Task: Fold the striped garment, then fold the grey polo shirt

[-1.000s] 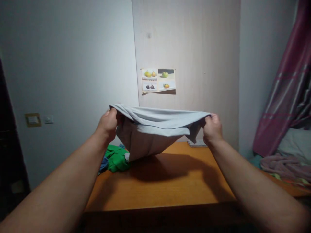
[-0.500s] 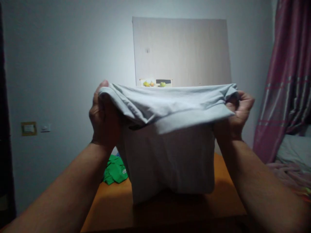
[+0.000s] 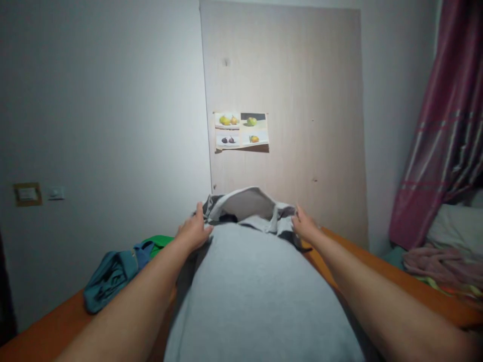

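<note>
Grey cloth (image 3: 264, 291) — stretched between left fingers (image 3: 199, 212) and right fingers (image 3: 299, 215).

Both hands are stretched forward over the orange table (image 3: 41, 329), the left hand (image 3: 194, 231) and the right hand (image 3: 305, 223) gripping opposite sides of the far end of a light grey cloth (image 3: 260, 286). Its far end gapes in an arch, while the near part spreads broad and smooth between the forearms. To the left on the table lie a crumpled blue-teal cloth (image 3: 107, 281) and, farther back, a green cloth (image 3: 161, 243), partly hidden by the left forearm. A sheet of fruit pictures (image 3: 241, 131) hangs on the pale panel (image 3: 302, 75) behind. At far right, a magenta curtain (image 3: 418, 166) drapes near a rumpled pinkish cloth (image 3: 430, 266); two switches (image 3: 56, 193) sit on the left wall (image 3: 113, 100).
</note>
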Action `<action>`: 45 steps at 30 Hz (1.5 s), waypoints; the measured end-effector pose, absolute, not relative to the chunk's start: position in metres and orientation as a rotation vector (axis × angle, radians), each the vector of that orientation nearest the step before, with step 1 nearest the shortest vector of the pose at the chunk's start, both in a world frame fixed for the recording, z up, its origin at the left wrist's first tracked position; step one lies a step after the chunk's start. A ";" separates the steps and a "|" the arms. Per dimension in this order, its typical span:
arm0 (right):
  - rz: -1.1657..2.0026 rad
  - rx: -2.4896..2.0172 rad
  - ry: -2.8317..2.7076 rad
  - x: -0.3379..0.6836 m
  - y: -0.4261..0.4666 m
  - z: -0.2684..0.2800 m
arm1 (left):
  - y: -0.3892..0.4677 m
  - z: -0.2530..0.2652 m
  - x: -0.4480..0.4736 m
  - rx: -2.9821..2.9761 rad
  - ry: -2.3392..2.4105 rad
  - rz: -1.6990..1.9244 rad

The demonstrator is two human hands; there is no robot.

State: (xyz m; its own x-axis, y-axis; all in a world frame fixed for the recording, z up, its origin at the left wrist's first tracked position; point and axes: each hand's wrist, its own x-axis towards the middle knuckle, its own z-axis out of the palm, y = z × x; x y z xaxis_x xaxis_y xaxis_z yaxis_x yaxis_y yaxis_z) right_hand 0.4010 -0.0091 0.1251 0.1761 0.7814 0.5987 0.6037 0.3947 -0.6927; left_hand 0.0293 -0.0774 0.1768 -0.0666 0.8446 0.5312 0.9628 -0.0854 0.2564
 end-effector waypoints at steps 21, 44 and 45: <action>0.053 -1.531 -2.360 0.386 -0.100 -0.004 | -0.108 -0.005 0.038 -2.444 -2.008 -0.254; 0.257 -1.764 -2.202 0.425 -0.137 0.024 | -0.173 0.012 0.031 -2.600 -1.846 -0.481; 0.188 -1.819 -2.207 0.423 -0.132 0.021 | -0.170 0.008 0.030 -2.569 -1.851 -0.506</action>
